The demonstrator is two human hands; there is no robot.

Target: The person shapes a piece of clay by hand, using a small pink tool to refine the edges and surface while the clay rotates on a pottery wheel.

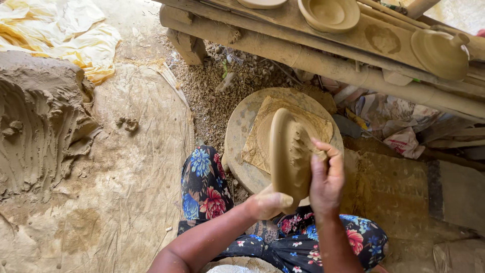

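While held on edge, clay dish between left hand and right hand.

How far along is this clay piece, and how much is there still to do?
Done: three shaped clay dishes sit on the wooden planks above. In hand: the left hand props a clay piece on edge over the round wheel, while the right hand works its rough inner side. Left: that side looks lumpy, and a big clay heap remains.
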